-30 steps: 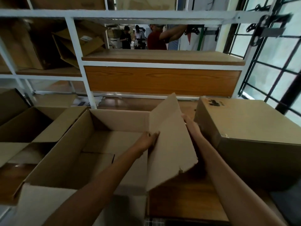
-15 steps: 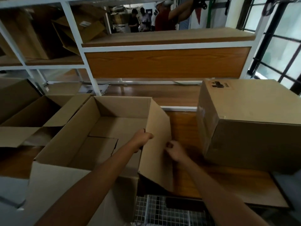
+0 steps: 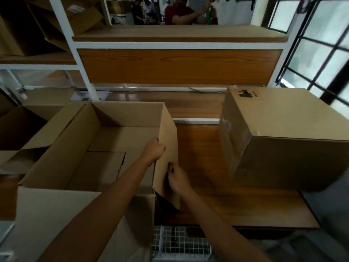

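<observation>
an open box of brown cardboard stands on the left part of the wooden counter, its top turned up towards the camera and its bottom panels showing inside. its side flap hangs folded down outside the right wall, and the near flap lies spread out towards the person.

the left arm runs bare from the lower left, up and across the near right corner of the box, the wrist nearly straight. the left hand sits on the right rim at the fold of the side flap, knuckles up, fingers curled over the edge and clamped on the cardboard, the fingertips hidden on the far side.

the right arm comes in from the bottom edge, angled up and to the left, outside the box. the right hand is just below and to the right of the left one, its back to the camera, fingers bent with their tips against the outer face of the hanging flap, low on that flap. whether it pinches the cardboard or only presses on it, i cannot tell. the two hands are near each other but not touching.

a closed box sits on the counter to the right, well apart from the open one, bare wood between them. another opened carton lies just beside the open box on the left. a shelf with a white frame rises behind, and a wire basket shows below the counter's near edge.
</observation>
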Tool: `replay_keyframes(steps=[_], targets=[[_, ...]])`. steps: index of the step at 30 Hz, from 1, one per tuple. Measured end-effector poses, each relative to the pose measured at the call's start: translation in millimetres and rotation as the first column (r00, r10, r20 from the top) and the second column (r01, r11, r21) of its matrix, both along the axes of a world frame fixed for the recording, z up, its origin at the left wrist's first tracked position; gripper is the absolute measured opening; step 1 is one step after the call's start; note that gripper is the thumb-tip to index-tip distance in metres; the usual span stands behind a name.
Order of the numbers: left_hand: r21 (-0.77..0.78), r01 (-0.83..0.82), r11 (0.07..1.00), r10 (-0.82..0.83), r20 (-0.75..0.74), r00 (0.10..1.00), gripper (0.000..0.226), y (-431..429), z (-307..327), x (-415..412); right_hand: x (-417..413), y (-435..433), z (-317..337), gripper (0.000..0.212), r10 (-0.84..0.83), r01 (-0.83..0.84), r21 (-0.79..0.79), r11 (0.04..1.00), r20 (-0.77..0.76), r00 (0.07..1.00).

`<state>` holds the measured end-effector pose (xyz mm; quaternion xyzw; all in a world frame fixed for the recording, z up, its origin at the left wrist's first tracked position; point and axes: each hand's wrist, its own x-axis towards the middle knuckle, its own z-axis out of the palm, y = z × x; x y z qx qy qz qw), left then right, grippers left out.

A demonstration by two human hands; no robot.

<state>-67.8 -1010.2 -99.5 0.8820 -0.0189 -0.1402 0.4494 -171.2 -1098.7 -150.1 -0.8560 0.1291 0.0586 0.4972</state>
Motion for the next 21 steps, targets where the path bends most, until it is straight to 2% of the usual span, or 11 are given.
replay_keyframes(steps=[2, 5, 8, 11, 16, 21], targets=[[0.051, 0.041, 0.998, -0.042, 0.030, 0.999, 0.035, -1, -7, 4, -5, 0, -3, 0.030, -0.051, 0.050, 0.036, 0.998, 0.019, 0.999], [0.229, 0.095, 0.969, -0.124, 0.113, 0.986, 0.038, -4, -2, 2, -14, -5, -6, 0.028, -0.133, 0.130, 0.049, 0.990, 0.063, 0.989], [0.393, 0.098, 0.914, -0.188, 0.197, 0.962, 0.052, -6, 3, -8, -26, -18, -4, 0.030, -0.215, 0.226, -0.063, 0.972, 0.146, 0.966], [0.488, 0.106, 0.866, -0.276, 0.292, 0.916, 0.060, -8, 17, -37, -44, -40, 1, 0.045, -0.285, 0.314, -0.140, 0.939, 0.193, 0.939], [0.375, 0.119, 0.919, -0.301, 0.474, 0.827, 0.054, -20, 38, -109, -99, -72, 15, 0.049, -0.311, 0.345, -0.145, 0.927, 0.214, 0.926], [0.116, 0.099, 0.988, -0.146, 0.548, 0.824, 0.038, -47, 26, -183, -169, -93, 14, 0.046, -0.342, 0.362, -0.047, 0.931, 0.228, 0.911]])
